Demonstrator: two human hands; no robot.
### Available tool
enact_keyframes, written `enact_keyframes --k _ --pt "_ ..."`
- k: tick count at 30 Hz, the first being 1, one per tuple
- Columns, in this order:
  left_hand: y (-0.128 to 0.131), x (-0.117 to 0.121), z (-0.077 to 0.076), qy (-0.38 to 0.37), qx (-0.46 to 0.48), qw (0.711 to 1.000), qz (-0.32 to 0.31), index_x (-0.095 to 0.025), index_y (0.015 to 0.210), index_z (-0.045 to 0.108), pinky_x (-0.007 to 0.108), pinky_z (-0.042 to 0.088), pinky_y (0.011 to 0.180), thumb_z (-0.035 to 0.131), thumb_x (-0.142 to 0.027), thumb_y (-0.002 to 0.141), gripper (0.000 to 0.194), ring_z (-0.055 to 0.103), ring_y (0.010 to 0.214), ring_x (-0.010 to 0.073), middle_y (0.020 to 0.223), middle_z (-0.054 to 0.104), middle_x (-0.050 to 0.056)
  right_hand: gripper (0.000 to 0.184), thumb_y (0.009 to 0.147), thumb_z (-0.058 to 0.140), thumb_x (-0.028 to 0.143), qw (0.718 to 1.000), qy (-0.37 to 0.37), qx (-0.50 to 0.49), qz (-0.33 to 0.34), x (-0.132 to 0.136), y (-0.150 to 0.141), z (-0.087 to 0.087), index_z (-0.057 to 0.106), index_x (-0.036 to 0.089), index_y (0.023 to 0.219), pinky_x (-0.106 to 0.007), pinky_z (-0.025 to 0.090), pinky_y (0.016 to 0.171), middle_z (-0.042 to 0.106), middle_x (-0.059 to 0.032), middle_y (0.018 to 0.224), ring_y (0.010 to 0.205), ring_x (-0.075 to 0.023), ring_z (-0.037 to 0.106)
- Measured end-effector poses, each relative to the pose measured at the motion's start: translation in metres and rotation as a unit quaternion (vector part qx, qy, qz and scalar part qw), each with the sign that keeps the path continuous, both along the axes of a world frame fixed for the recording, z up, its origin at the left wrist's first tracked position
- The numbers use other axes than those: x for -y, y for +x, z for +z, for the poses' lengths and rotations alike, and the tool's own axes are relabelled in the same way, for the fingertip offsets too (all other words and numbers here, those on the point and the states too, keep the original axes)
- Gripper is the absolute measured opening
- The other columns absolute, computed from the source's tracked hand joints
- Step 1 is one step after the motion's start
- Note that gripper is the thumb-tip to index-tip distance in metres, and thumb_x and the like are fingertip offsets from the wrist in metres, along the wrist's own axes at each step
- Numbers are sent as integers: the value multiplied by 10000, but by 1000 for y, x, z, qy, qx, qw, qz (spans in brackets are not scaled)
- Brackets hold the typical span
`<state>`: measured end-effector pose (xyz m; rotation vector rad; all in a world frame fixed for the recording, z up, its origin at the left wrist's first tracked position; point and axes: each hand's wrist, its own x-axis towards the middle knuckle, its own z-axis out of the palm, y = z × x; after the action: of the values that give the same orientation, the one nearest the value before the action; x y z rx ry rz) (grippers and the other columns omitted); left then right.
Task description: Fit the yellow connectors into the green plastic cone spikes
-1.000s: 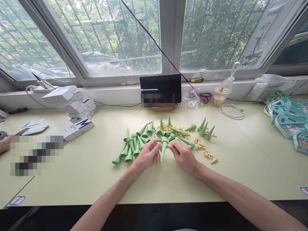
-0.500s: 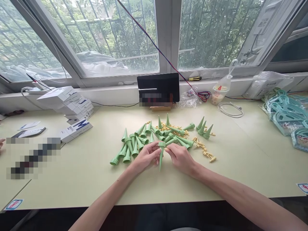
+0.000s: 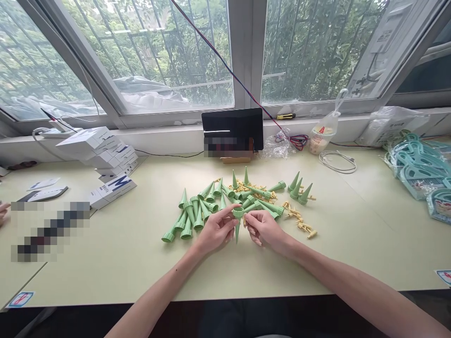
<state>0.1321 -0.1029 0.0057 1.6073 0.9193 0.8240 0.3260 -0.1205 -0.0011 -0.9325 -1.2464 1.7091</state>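
My left hand (image 3: pixel 217 231) pinches a green plastic watering spike (image 3: pixel 238 214) between thumb and fingers. The spike points tip down, its open ribbed collar upward and tilted toward me. Beside it, my right hand (image 3: pixel 265 229) is closed, with thumb and forefinger pinched close to the spike's side. A bit of yellow shows at those fingertips, seemingly a small yellow plastic piece mostly covered by the fingers. Behind both hands lies a heap of green spikes (image 3: pixel 190 212), some upright and others on their sides. Small yellow pieces (image 3: pixel 268 193) are scattered among them.
Three green spikes (image 3: pixel 305 193) stand apart at the right, near loose yellow pieces (image 3: pixel 307 230). A dark screen (image 3: pixel 232 131) stands at the back. White boxes (image 3: pixel 112 190) are at left, wrapped teal items (image 3: pixel 416 164) at right. Another person's hand (image 3: pixel 3 212) shows at the left edge.
The held spike has tipped so that its open collar now faces me more. My right hand has shifted slightly, its lower fingers now showing beneath.
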Motion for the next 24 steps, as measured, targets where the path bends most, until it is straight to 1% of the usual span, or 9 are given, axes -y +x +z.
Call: enact_keyframes --k 2,5,8,11,13,16,18,21,24 --pt "0 0 0 -1 0 1000 -2 -145 1405 528 215 452 500 604 -339 935 514 491 457 93 550 510 -58 467 859 633 609 1000 -9 -19 7 -1 0 0 534 185 692 -186 310 261 432 87 497 297 -65 408" --pt "0 -1 -3 -13 9 1000 -7 -151 1411 518 211 452 480 599 -350 940 517 492 457 91 573 503 -58 468 866 626 610 1000 13 -1 -6 0 -1 0 520 190 688 -192 333 267 441 83 492 301 -72 418" --pt "-1 -2 -5 -29 23 999 -9 -157 1402 523 204 433 443 610 -366 933 521 494 451 84 619 507 -51 456 912 568 595 997 66 46 -21 2 -1 0 498 203 689 -205 331 286 447 76 467 306 -86 421" --pt "-1 -2 -5 -43 30 999 -12 -152 1386 535 196 402 418 628 -382 922 526 490 437 75 650 535 -39 416 985 484 518 982 144 117 -34 4 0 -1 506 208 709 -231 351 358 466 59 445 336 -102 425" --pt "-1 -3 -4 -56 36 998 -16 -150 1373 545 194 384 408 642 -398 912 532 485 429 67 690 578 -20 388 1010 455 457 959 219 170 -52 4 2 -2 520 208 719 -256 369 429 485 42 466 392 -116 437" --pt "-1 -3 -2 -79 47 995 -23 -145 1351 563 193 370 399 665 -422 893 545 475 421 55 761 629 13 365 1021 429 373 905 342 237 -86 1 3 -8 498 212 701 -285 360 515 503 13 556 502 -138 437" --pt "-2 -3 -2 -97 54 993 -25 -140 1341 569 190 358 393 676 -438 884 556 466 415 51 751 629 13 363 1029 404 322 873 398 267 -93 -1 3 -12 454 215 685 -293 346 546 497 4 603 548 -144 429" --pt "-2 -2 -2 -122 68 990 -22 -136 1326 580 181 333 382 680 -466 877 565 435 393 45 673 601 -12 342 1039 380 277 843 443 292 -91 -3 4 -16 444 214 709 -295 344 571 513 -6 650 588 -149 439" --pt "-2 -2 -3 -144 80 986 -26 -135 1313 589 174 323 371 676 -485 877 566 410 380 37 655 610 -11 323 1044 372 270 832 459 296 -92 -3 4 -17 464 210 740 -294 352 586 538 -15 679 609 -152 458"
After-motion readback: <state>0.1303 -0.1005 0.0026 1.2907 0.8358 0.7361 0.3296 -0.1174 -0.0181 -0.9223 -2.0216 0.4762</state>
